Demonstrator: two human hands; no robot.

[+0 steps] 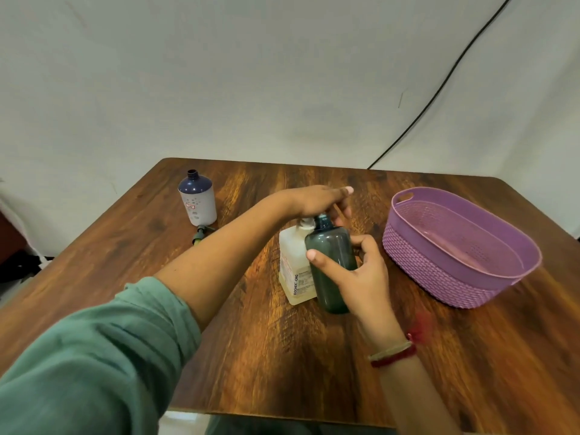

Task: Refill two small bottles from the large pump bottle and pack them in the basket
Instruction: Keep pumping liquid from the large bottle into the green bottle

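At the table's middle stands the large white pump bottle (293,271). My left hand (317,202) lies flat on top of its pump head, fingers straight, pressing down. My right hand (357,277) grips a dark green translucent small bottle (332,262), capless, held tilted against the pump bottle with its open neck under the spout. A second small bottle (197,199), white with a dark blue top and no cap, stands upright at the far left. The purple woven basket (470,274) sits on the right and holds nothing.
A small dark cap or nozzle (201,235) lies on the wooden table (251,356) just in front of the white and blue bottle. A black cable (439,89) runs down the white backdrop behind the table.
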